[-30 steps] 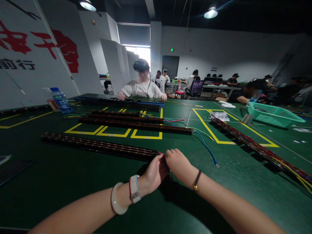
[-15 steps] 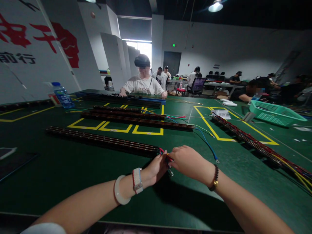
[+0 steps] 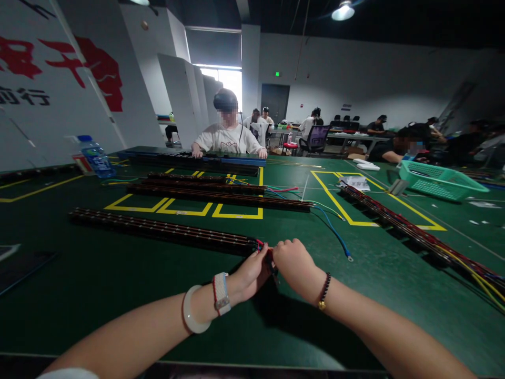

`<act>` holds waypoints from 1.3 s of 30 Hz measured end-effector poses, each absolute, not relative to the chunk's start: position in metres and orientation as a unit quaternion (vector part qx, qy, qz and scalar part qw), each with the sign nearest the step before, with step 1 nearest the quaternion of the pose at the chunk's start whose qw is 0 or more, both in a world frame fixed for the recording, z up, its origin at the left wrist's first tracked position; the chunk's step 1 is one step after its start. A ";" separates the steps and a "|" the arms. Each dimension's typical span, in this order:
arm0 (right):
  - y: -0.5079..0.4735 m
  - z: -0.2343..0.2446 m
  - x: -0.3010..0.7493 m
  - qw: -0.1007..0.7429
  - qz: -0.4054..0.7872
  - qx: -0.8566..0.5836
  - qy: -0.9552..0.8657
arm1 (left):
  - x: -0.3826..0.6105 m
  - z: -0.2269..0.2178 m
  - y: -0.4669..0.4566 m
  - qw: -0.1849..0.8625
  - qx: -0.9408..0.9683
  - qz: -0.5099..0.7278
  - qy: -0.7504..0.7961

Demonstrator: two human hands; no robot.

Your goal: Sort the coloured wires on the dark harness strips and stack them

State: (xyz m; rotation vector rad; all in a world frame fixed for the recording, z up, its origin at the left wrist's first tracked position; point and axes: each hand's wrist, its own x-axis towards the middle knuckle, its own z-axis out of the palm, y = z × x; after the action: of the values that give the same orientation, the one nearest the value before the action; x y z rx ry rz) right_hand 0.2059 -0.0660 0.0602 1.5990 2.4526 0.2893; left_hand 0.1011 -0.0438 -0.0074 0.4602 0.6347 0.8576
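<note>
Head view shows me the left hand (image 3: 250,276) gripping the wire ends (image 3: 259,244) at the right end of a long black wire harness (image 3: 165,226), thumb uppermost, apparently to steady them for the right hand (image 3: 294,260), which is curled closed on the same bundle, its knuckles hiding the exact pinch from me. The harness lies along the green tabletop (image 3: 158,281), which seems to carry its weight, so I judge that only the loose end needs holding.
</note>
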 end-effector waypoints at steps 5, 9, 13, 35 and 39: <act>-0.068 0.069 0.211 0.112 0.086 0.528 0.838 | 0.100 -0.005 -0.045 0.836 0.223 0.402 0.301; -0.061 0.086 0.229 0.098 0.077 0.533 0.837 | 0.099 -0.004 -0.048 0.829 0.235 0.420 0.284; -0.038 0.094 0.255 0.052 -0.031 0.530 0.846 | 0.099 -0.002 -0.051 0.829 0.252 0.430 0.254; 0.034 0.016 0.293 -0.116 -0.230 0.537 0.803 | 0.095 -0.004 -0.043 0.829 0.261 0.369 0.330; 0.012 0.056 0.283 -0.102 -0.114 0.568 0.808 | 0.095 -0.006 -0.042 0.833 0.260 0.375 0.313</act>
State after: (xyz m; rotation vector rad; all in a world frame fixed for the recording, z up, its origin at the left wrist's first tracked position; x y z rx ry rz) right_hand 0.2835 0.0116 0.0563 1.9118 2.7189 -0.3828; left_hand 0.0950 -0.0424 -0.0061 0.5510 0.6640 0.7956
